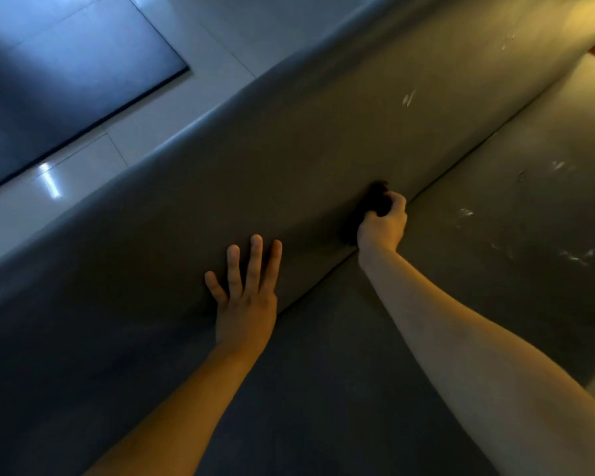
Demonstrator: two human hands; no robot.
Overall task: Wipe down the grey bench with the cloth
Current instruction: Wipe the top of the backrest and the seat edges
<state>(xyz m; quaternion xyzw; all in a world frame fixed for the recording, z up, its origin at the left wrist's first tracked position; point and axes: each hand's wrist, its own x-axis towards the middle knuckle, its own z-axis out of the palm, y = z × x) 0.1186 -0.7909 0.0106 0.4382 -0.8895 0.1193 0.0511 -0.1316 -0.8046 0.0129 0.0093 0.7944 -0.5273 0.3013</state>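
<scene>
Cloth: the small dark crumpled cloth point(375, 201) sits mid-frame, at the seam of the long grey padded counter point(289, 149).
Right hand point(383, 226): fingers curled tight round the cloth.
Left hand point(246, 304): fingers spread flat on the counter, lower middle.
Left to do: white scuff marks point(588, 255) show at the right, so I think much wiping remains.

R hand point(382, 225) grips cloth point(375, 201), L hand point(246, 297) flat on bench point(220, 187)
</scene>
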